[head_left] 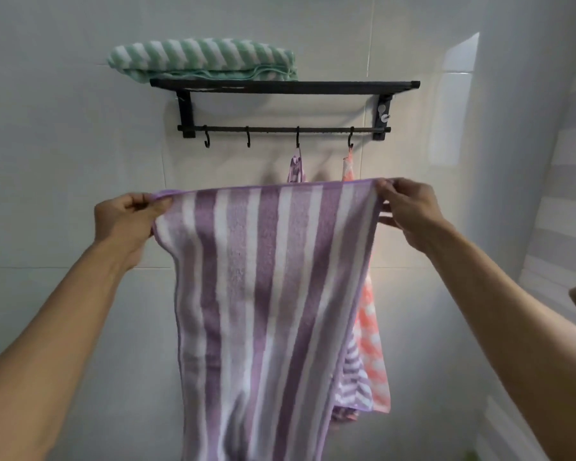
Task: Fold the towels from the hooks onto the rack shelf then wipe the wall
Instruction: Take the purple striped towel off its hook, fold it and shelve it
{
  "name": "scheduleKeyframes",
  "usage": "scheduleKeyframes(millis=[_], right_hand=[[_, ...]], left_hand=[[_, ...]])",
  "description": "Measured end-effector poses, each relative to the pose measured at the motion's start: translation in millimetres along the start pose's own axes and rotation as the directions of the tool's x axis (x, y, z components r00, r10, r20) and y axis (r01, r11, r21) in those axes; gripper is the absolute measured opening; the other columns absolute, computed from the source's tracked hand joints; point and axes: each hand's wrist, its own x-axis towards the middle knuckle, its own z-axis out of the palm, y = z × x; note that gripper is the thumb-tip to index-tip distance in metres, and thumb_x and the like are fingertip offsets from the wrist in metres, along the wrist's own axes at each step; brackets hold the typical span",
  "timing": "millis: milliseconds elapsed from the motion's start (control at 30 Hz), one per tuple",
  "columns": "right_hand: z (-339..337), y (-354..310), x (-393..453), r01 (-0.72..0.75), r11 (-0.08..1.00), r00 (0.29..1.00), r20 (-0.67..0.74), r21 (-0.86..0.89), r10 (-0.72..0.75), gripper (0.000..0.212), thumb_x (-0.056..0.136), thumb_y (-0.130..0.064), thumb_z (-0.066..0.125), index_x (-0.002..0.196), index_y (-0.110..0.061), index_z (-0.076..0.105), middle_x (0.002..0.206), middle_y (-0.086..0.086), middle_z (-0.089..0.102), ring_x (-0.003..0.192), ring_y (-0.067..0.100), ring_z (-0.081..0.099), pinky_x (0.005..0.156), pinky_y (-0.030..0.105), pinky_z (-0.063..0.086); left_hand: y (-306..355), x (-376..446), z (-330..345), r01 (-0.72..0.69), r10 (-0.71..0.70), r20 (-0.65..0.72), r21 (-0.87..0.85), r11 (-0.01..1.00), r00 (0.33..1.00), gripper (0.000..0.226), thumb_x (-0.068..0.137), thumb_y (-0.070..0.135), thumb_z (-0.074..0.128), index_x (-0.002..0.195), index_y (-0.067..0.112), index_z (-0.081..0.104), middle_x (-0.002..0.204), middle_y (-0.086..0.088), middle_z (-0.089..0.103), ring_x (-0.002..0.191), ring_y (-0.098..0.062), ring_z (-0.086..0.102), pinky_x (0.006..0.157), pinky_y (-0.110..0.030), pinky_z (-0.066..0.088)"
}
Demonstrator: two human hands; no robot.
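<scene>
Against the tiled wall (80,161), the biggest thing in view is the purple striped towel (263,294), held up flat and hanging full length below the frame's bottom edge — probably spread this way so its top corners can be matched for a first fold. Behind its right edge hang two towels not yet dealt with: a coral patterned towel (373,344) on the rightmost hook and a smaller purple towel (296,168) on the hook beside it, mostly hidden. Above them, the black rack shelf (330,85) carries a folded green striped towel (200,58) at its left end, leaving the shelf's right part bare for more folded towels. Two hooks (207,138) on the left of the bar hang empty. Left hand (127,217) pinches the towel's top left corner between thumb and fingers; right hand (409,207) pinches the top right corner likewise — both grips closed on the hem, pulling it taut and level. Wiping looks some way off.
</scene>
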Motion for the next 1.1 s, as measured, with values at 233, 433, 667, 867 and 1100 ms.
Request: scheduleKeyframes(millis=[233,433,667,867,1100], right_hand=[[9.2,11.2,-7.5,-0.04,0.999,0.995,0.09,-0.032,0.043,0.015,0.098,-0.019,0.065,0.091,-0.007,0.069,0.081,0.007,0.064,0.066,0.02,0.065,0.069,0.036,0.061],[25.4,0.4,-5.2,-0.04,0.999,0.997,0.062,0.012,0.039,0.017,0.099,-0.024,0.064,0.095,-0.008,0.069,0.084,0.008,0.066,0.07,0.024,0.068,0.069,0.039,0.063],[28.4,10.9,-9.6,-0.071,0.997,0.997,0.034,-0.009,0.071,0.017,0.096,-0.023,0.068,0.089,-0.007,0.069,0.081,0.009,0.067,0.066,0.024,0.068,0.067,0.039,0.062],[27.9,36.5,-26.5,-0.188,0.981,0.979,0.073,-0.047,0.191,0.02,0.094,-0.024,0.071,0.093,-0.003,0.07,0.086,0.013,0.069,0.069,0.024,0.068,0.062,0.036,0.061],[32.2,-25.5,6.3,-0.068,0.99,0.992,0.114,0.123,0.054,0.046,0.084,-0.04,0.079,0.116,-0.01,0.066,0.105,0.009,0.071,0.086,0.025,0.07,0.07,0.042,0.061]], left_hand=[[-5.7,-2.2,-14.6,0.064,-0.067,0.036,0.097,0.993,0.997,0.009,0.087,0.011,0.075,0.084,0.013,0.067,0.065,0.007,0.071,0.059,-0.007,0.064,0.055,-0.018,0.058],[-0.4,2.9,-12.8,0.063,-0.062,-0.014,0.096,0.993,0.998,0.013,0.089,0.021,0.075,0.082,0.02,0.065,0.085,-0.002,0.068,0.071,-0.017,0.065,0.066,-0.031,0.056],[-16.0,-5.8,-18.6,0.093,-0.09,-0.027,0.138,0.986,0.996,0.013,0.088,0.023,0.077,0.082,0.019,0.067,0.086,-0.004,0.069,0.07,-0.016,0.064,0.063,-0.029,0.055],[-43.6,-24.5,-27.4,0.214,-0.216,-0.01,0.176,0.961,0.976,0.014,0.09,0.018,0.074,0.08,0.016,0.065,0.085,-0.007,0.067,0.067,-0.016,0.062,0.059,-0.027,0.055],[2.2,-6.0,-17.3,0.155,-0.157,0.206,0.025,0.988,0.966,0.03,0.081,0.031,0.079,0.103,0.017,0.066,0.1,-0.002,0.073,0.083,-0.017,0.068,0.077,-0.035,0.055]])
